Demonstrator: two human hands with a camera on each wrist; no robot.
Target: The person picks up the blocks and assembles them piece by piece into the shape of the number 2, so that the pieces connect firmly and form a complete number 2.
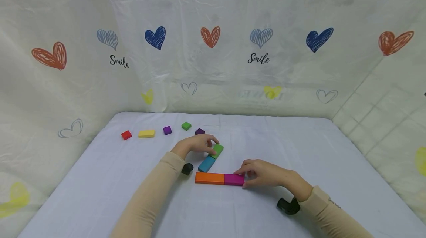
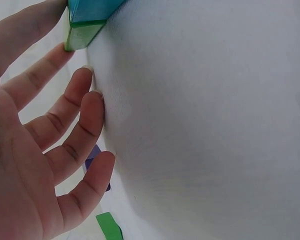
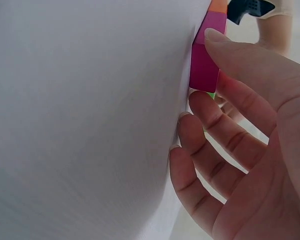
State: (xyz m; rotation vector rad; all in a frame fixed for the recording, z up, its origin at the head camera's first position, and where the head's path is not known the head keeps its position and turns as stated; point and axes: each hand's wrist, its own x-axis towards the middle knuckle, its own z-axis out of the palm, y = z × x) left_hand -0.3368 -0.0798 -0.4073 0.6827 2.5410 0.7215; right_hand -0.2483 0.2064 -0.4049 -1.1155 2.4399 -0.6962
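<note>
My left hand (image 1: 199,144) pinches a green rectangular block (image 1: 217,150) between thumb and index finger. That block stands end to end with a blue block (image 1: 206,164), the two forming a slanted line on the table. In the left wrist view the green block (image 2: 82,36) shows its end face, with the other fingers spread below it. Nearer me, my right hand (image 1: 266,173) holds the right end of a magenta block (image 1: 234,179) with thumb and index finger. The magenta block's left end meets an orange block (image 1: 209,178), making one straight row.
Along the back left lie a red block (image 1: 126,135), a yellow block (image 1: 146,134), a purple block (image 1: 167,130), a green block (image 1: 186,126) and a dark purple block (image 1: 199,131). The white-covered table (image 1: 299,145) ends at a curtain (image 1: 233,8) printed with hearts.
</note>
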